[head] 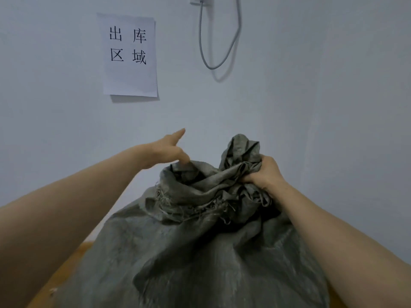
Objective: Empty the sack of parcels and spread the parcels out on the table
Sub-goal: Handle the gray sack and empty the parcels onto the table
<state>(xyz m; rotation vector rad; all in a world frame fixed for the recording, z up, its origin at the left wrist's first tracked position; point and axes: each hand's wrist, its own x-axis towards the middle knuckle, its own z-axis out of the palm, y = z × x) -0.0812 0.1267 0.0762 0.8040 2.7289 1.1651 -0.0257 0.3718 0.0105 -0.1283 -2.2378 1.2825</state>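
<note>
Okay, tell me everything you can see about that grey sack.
The sack is grey-green woven fabric, plastic-looking, creased and bulging, and its contents are hidden. It stands upright on the wooden table. Its mouth is bunched at the top, with a frayed, thready edge. The right hand grips the gathered neck, and the open left hand touches the rim on the other side.

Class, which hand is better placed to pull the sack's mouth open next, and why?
Probably the left. The left hand is free, fingers straight, at the rim of the sack; the right hand grips the bunched neck, steadying it.
</note>
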